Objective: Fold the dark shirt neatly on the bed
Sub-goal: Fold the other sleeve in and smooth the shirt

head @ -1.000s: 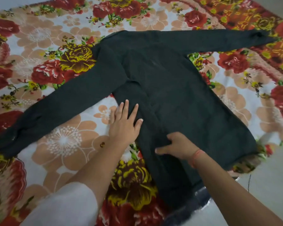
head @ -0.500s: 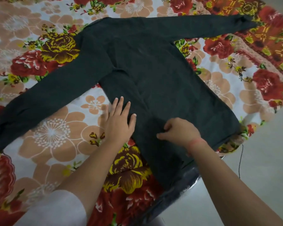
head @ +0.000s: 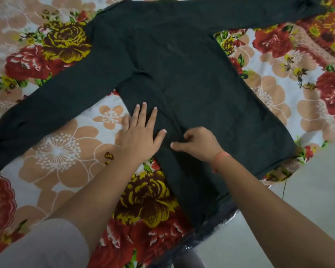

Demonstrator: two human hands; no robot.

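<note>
A dark long-sleeved shirt (head: 191,74) lies spread flat on the floral bedsheet (head: 62,151), both sleeves stretched out to the sides. Its hem reaches the bed's near corner. My left hand (head: 139,134) rests flat, fingers apart, on the shirt's left side edge, partly on the sheet. Just to its right, my right hand (head: 197,144) has its fingers curled, pinching a ridge of the shirt's fabric near the lower middle of the body.
The bed's corner (head: 217,219) points toward me, with dark plastic-wrapped mattress edge showing. Grey floor (head: 307,200) lies to the right. An orange patterned cloth (head: 333,22) covers the bed's far right.
My view has shifted so the shirt sits higher in frame. My right hand's fingers have curled tighter on the fabric, closer to my left hand, which stays flat.
</note>
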